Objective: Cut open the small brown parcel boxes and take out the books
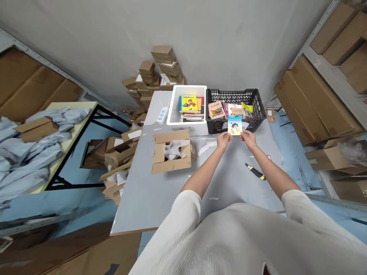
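Between both hands I hold a small book (235,126) with a blue and yellow cover and a cartoon face. My left hand (223,140) pinches its lower left corner, and my right hand (248,139) its lower right. Just behind it stands a black plastic crate (212,126) with several booklets (216,110) inside. To its left, a white foam box (187,129) holds more books, a yellow one (189,103) on top. An open cardboard box (172,165) with grey wrapping inside sits on the table, left of my hands.
A utility knife (256,172) lies on the grey table (160,202) near my right forearm. A power strip (163,115) lies by the foam box. Cardboard boxes (164,57) are piled behind. Grey bags (34,149) cover a side table at left; shelves of cartons (312,99) stand at right.
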{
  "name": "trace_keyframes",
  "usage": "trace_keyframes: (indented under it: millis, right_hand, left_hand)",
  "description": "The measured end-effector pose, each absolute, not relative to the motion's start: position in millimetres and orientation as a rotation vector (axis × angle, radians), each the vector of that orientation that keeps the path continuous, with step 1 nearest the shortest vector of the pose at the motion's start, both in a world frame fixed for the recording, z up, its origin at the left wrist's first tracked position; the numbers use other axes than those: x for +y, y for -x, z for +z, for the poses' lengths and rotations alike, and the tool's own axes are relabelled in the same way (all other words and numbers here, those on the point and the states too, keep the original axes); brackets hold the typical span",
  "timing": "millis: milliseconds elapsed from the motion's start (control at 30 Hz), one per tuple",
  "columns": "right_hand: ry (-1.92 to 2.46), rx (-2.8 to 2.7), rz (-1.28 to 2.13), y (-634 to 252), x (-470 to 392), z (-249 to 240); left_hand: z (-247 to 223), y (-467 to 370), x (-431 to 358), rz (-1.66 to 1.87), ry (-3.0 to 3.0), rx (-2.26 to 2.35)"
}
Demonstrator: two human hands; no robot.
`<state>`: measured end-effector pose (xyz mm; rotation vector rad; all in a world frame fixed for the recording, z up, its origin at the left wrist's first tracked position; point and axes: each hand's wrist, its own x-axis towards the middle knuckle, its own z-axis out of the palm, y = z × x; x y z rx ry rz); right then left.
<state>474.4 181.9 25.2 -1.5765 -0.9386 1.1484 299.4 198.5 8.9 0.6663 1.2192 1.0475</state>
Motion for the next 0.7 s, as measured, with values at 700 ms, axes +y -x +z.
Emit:
trace_keyframes:
  millis: [700]
  right_hand:
    - [1.535,-0.737,1.351,-453.9,163.2,-6.3]
  left_hand:
    - [-7.7,-277.4,175.5,0.993,-0.721,1.339]
